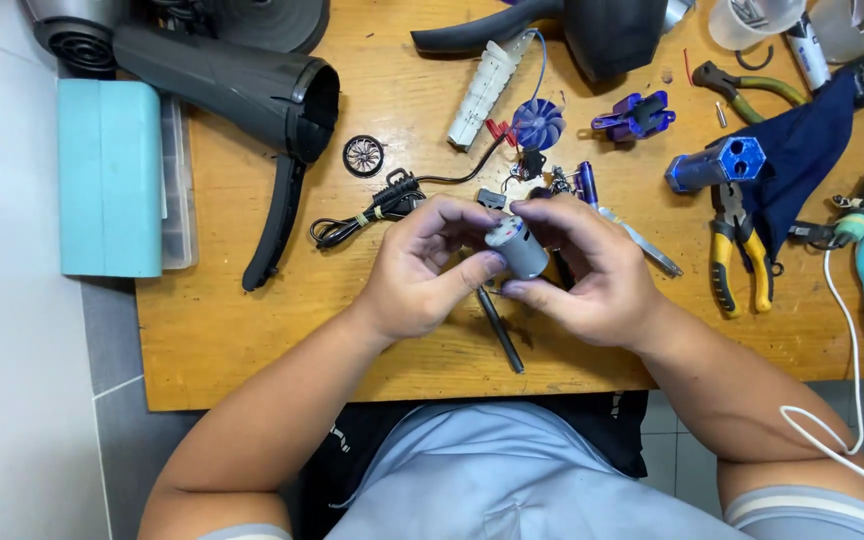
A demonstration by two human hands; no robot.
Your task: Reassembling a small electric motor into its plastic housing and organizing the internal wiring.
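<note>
Both hands meet over the middle of the wooden table (232, 330), holding a small silver cylindrical motor (518, 247). My left hand (422, 270) grips it from the left with thumb and fingers. My right hand (592, 270) pinches it from the right and from below. Just beyond the hands lie a blue fan impeller (537, 124), a white ribbed heating-element core (487, 90) and small loose parts with wires. A dark slim rod-like tool (501, 330) lies on the table under the hands.
A grey hair-dryer shell (242, 90) lies at the left, a round black grille (363, 156) and a coiled black cord (372, 210) near it. Yellow-handled pliers (737, 250), a dark blue cloth (802, 160), blue plastic parts (717, 162) and a teal box (107, 175) surround the work area.
</note>
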